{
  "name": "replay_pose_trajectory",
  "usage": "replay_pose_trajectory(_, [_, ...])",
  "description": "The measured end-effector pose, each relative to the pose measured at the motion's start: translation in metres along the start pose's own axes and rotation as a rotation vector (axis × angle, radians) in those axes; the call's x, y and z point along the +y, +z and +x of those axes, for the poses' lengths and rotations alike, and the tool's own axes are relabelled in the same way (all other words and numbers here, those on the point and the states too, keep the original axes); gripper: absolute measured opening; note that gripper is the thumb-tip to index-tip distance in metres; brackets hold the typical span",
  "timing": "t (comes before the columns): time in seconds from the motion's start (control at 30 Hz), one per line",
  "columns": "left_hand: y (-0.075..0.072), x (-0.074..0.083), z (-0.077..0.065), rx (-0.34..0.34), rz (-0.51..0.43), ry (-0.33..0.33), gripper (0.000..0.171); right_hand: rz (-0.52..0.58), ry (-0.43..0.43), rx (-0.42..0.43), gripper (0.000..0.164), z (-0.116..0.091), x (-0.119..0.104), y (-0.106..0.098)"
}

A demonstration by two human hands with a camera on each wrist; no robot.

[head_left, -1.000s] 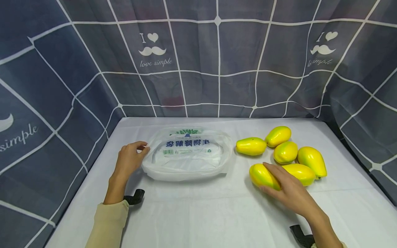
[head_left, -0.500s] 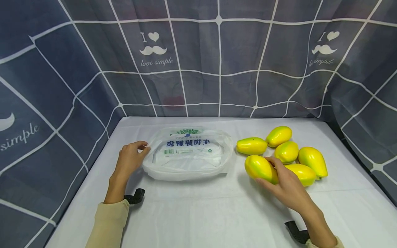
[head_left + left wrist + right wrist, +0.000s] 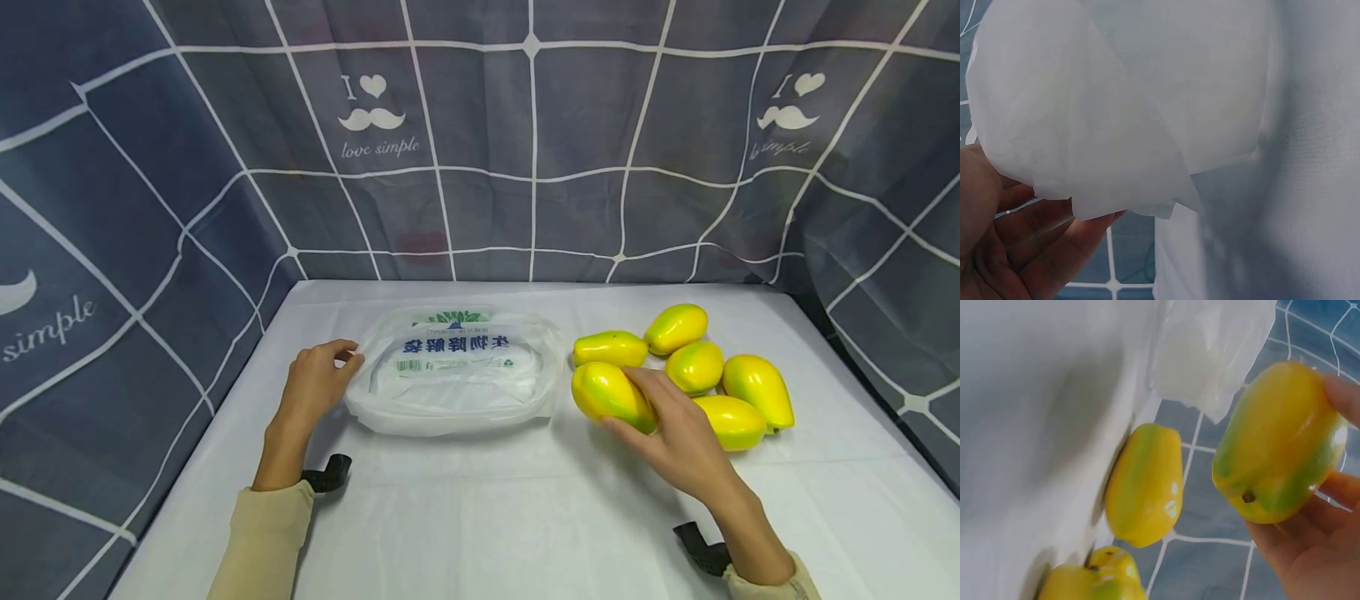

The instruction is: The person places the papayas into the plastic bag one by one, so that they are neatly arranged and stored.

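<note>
A white translucent plastic bag [image 3: 453, 375], printed with green and dark blue, stands with its mouth spread on the table. My left hand [image 3: 324, 379] pinches the bag's left edge; in the left wrist view, fingers [image 3: 1054, 244] lie behind the thin plastic [image 3: 1129, 106]. To the right of the bag, my right hand [image 3: 678, 433] grips a glossy yellow-green papaya [image 3: 611, 396] between thumb and fingers. The right wrist view shows this papaya [image 3: 1279, 444] raised off the cloth, its dark stem end visible. Just behind it lies another papaya [image 3: 609, 347].
Several more papayas lie grouped at the right, among them one at the back [image 3: 677, 328] and one at the far right [image 3: 757, 390]. White cloth [image 3: 480, 525] covers the table. A dark grid-patterned curtain [image 3: 480, 150] encloses the back and both sides.
My right hand has lifted the papaya from the front of the group and carried it left and slightly back, towards the bag. The left hand and bag have stayed put.
</note>
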State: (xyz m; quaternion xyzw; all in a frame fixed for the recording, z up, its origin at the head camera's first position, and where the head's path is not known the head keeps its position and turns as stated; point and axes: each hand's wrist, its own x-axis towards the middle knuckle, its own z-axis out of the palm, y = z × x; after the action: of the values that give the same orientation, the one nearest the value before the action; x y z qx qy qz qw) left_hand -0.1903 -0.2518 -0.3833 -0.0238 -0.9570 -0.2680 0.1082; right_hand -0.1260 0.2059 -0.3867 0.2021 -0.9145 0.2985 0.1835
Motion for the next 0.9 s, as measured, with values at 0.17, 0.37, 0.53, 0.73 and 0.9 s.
replay_pose_trajectory(0.17, [0.001,-0.001,0.001,0.006,-0.005,0.004,0.034,0.015,-0.057,0.025,0.068,0.013,-0.011,0.003])
replay_pose_trajectory(0.37, [0.001,-0.001,0.001,-0.006,0.003,0.001,0.035,0.033,-0.117,0.029,0.070,0.026,-0.030,0.006])
replay_pose_trajectory(0.53, [0.001,-0.001,0.000,-0.010,0.001,0.001,0.035,0.042,-0.152,0.023,0.070,0.037,-0.047,0.009])
replay_pose_trajectory(0.73, [0.000,0.000,0.000,-0.011,-0.001,0.004,0.034,0.067,-0.217,-0.007,0.069,0.054,-0.069,0.013])
replay_pose_trajectory(0.9, [0.001,0.000,0.001,-0.007,0.001,0.012,0.034,0.072,-0.287,-0.014,0.066,0.066,-0.087,0.019])
